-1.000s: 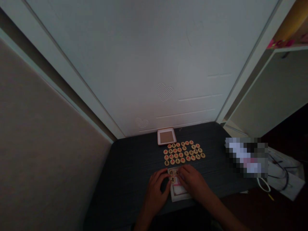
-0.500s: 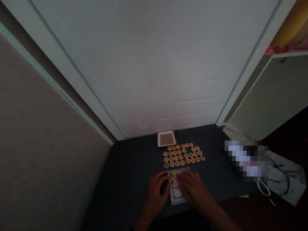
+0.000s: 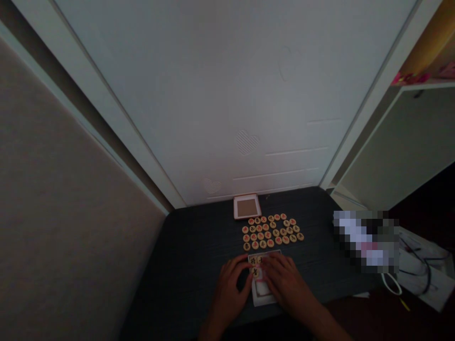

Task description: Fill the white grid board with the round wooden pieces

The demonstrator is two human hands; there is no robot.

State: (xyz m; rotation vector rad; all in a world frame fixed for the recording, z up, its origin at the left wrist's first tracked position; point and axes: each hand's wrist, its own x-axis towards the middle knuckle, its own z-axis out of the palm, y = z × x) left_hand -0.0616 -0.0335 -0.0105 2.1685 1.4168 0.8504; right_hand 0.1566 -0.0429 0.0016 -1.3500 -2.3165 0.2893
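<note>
A white open box (image 3: 265, 300) lies near the table's front edge, with a few round wooden pieces (image 3: 255, 272) bearing black characters in its far left part. My left hand (image 3: 232, 282) is at the box's left side, thumb and forefinger apart around the left edge, near the pieces. Over the box's right side lies my right hand (image 3: 282, 274), its fingertips by the pieces; whatever is under them is hidden. Beyond the box, several round pieces (image 3: 270, 243) with red or black characters are laid out in rows, with a gap in the upper rows.
The box lid (image 3: 247, 207) lies at the back of the dark table (image 3: 199, 255), against the white panel (image 3: 213, 94). To the right are a blurred-out object (image 3: 362, 241), a white cable loop (image 3: 392, 284) and a pale bag or sheet with dark cords (image 3: 426, 270).
The view has shifted slightly, so everything sits a little lower in the picture. Both hands keep nearly the same place at the box.
</note>
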